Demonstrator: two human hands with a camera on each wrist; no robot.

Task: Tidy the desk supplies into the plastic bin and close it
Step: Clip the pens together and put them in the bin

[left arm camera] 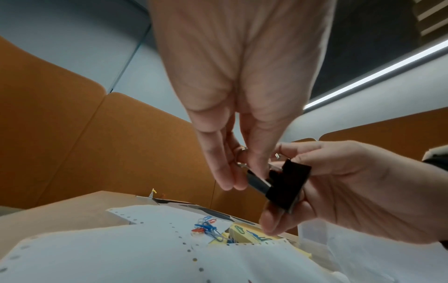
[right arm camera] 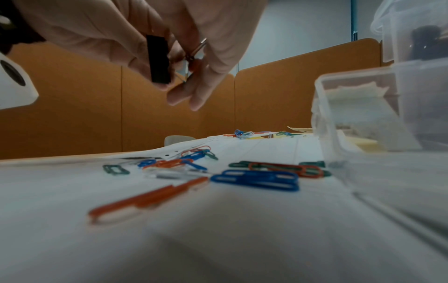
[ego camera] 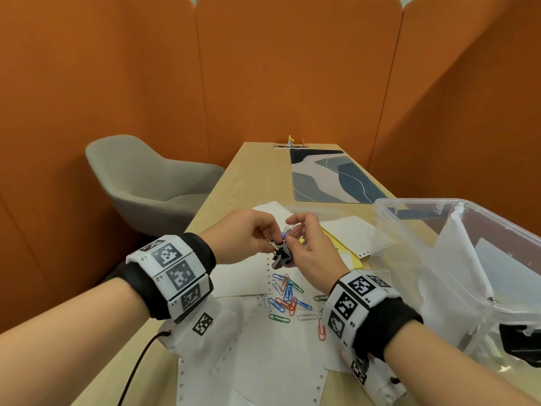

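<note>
A black binder clip is held in the air between both hands, over the papers. My left hand pinches its silver wire handles from the left. My right hand grips the black body with thumb and fingers. The clip also shows in the right wrist view. Several coloured paper clips lie loose on white perforated paper below the hands, with more paper clips by the yellow sticky notes. The clear plastic bin stands open to the right.
The bin holds a white bag and a dark object. A patterned desk mat lies at the far end of the wooden table. A grey chair stands on the left, and orange partition walls surround the desk.
</note>
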